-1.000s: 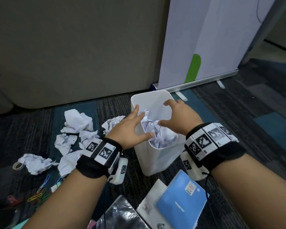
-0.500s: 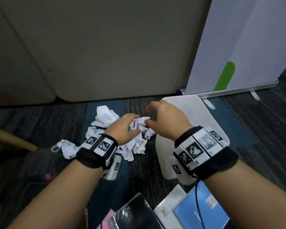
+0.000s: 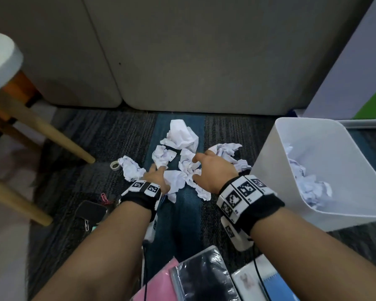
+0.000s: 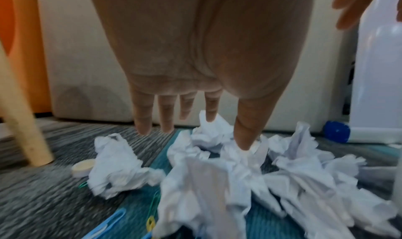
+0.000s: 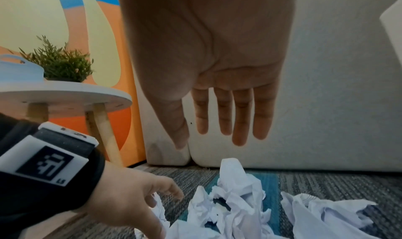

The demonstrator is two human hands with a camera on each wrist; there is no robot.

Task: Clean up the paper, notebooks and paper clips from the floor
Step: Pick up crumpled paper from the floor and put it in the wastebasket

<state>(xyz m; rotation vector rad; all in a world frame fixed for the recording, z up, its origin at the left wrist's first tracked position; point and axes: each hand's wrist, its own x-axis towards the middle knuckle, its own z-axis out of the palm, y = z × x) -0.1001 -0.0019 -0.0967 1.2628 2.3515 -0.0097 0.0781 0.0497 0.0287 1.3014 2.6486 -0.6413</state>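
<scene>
Some crumpled paper already sits in the white bin [image 3: 313,135], but both the left hand [image 3: 155,175] and right hand [image 3: 215,170] hover spread and empty over the paper pile [image 3: 180,161] on the floor, while notebooks [image 3: 204,276] and paper clips [image 3: 104,197] lie untouched.

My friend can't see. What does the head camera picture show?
Two open hands, the left hand and the right hand, reach down over a pile of crumpled paper on the carpet. A white bin with paper inside stands to the right; notebooks lie nearest the camera.
</scene>
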